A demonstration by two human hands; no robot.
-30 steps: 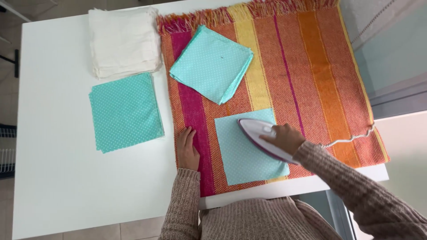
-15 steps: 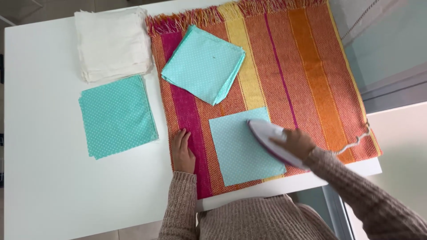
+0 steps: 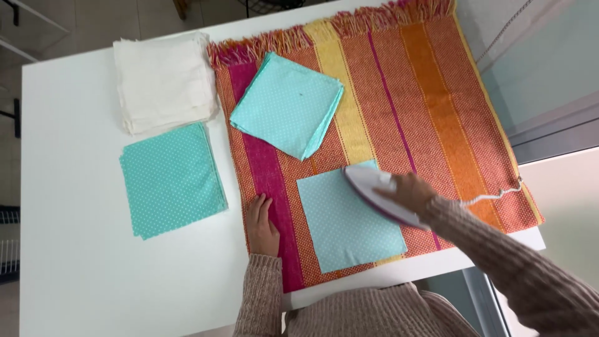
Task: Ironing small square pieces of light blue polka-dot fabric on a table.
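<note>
Right hand (image 3: pixel 409 191) is closed around the handle of the iron (image 3: pixel 374 193), which sits on the upper right part of a single teal square (image 3: pixel 346 218), tip pointing to the upper left. The square lies flat on the striped mat (image 3: pixel 424 112), near its front edge. Left hand (image 3: pixel 262 218) is open, palm down, fingers together, resting flat on the mat's magenta stripe just left of the square; I can't tell if it touches the square's edge. Iron cord (image 3: pixel 496 195) trails off to the right across the mat's edge. On the mat behind the square, apart from it, sits a rotated teal stack (image 3: pixel 287 103). Off the mat to the left, on the white table (image 3: pixel 75 281): a darker teal stack (image 3: pixel 171 178) in front, a white cloth stack (image 3: pixel 163 81) just behind it, close together.
</note>
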